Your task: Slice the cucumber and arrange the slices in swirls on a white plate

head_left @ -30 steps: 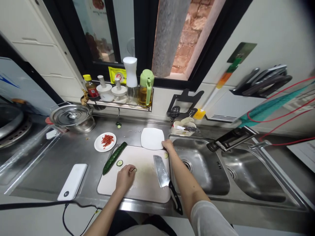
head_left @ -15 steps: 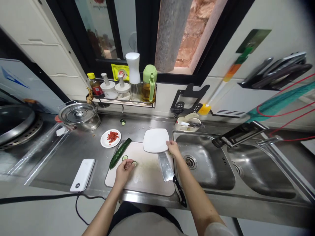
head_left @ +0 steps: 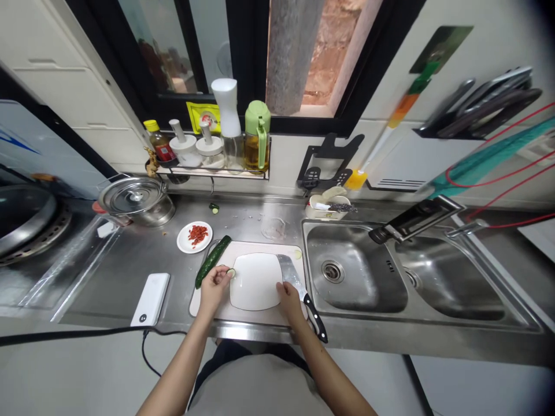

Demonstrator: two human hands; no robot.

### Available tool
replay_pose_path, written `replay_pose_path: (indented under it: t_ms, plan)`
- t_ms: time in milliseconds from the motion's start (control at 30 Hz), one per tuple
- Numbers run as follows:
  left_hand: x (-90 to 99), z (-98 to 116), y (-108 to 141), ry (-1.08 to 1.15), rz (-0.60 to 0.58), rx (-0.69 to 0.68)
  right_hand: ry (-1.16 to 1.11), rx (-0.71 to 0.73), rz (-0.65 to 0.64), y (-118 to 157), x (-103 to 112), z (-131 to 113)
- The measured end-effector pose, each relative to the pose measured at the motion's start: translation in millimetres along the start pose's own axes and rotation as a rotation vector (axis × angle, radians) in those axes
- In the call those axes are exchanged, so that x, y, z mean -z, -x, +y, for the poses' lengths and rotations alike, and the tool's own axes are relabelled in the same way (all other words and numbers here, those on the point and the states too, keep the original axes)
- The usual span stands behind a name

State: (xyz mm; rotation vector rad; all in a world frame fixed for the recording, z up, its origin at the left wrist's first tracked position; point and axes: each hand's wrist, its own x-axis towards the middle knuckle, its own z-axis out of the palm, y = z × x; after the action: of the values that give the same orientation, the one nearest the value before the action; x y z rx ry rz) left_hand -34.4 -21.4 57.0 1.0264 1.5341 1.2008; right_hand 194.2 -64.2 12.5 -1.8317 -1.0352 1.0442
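Observation:
My right hand (head_left: 289,296) pinches the right edge of a white squarish plate (head_left: 256,282), which is over the pale cutting board (head_left: 243,247). At the plate's left edge, my left hand (head_left: 215,285) is closed on a thin cucumber slice (head_left: 231,273). A dark green cucumber (head_left: 213,262) lies along the board's left side. The cleaver (head_left: 292,273) rests at the right, its blade partly covered by the plate and its black handle over the board's edge. Another pale slice (head_left: 298,254) sits at the board's upper right corner.
A small plate of red pieces (head_left: 191,250) stands left of the board, with a white power bank (head_left: 150,299) below it. A cucumber end (head_left: 214,208) lies behind. The double sink (head_left: 359,306) is to the right, the lidded steel pot (head_left: 151,211) at the back left.
My right hand has brought the white plate from the counter behind the board down over its middle, leaving a wet outline. My left hand still holds a cucumber slice, now by the plate.

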Motion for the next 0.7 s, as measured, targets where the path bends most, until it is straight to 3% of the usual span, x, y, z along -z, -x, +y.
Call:
replay_pose_path:
  t_ms: [267,700]
  plan:
    - [2.3,1.0,4.4,-0.019,-0.002,-0.011,0.154,-0.005,-0.010,0.0,-0.5,-1.2]
    - [1.0,5.3,3.7,-0.041,-0.018,-0.026,0.690,-0.074,-0.154,-0.9,3.7,-15.2]
